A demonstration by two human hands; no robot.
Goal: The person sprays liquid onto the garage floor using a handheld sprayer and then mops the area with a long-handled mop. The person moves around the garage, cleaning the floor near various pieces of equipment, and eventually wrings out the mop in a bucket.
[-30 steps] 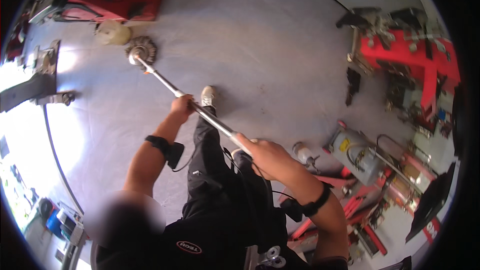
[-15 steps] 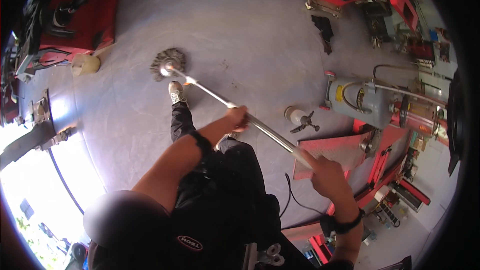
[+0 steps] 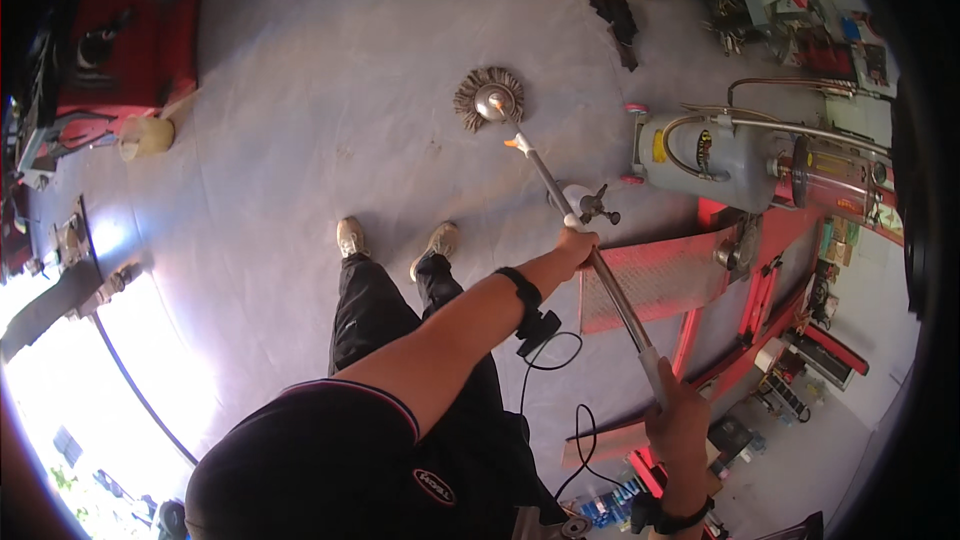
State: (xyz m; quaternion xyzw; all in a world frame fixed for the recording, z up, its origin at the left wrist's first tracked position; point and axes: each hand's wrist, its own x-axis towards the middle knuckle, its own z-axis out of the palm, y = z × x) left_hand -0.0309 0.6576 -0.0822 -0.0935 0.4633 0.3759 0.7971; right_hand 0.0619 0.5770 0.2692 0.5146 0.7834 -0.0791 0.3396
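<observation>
Fingers of the left hand [image 3: 577, 244] and right hand [image 3: 678, 420] are closed around the pole [image 3: 622, 301]; the mop head [image 3: 488, 101] is rested well inside the left edge of the floor [image 3: 300, 110].

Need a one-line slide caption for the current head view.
Left-hand grip partway along the mop pole, right-hand grip near its end, fringed mop head on the grey floor.
</observation>
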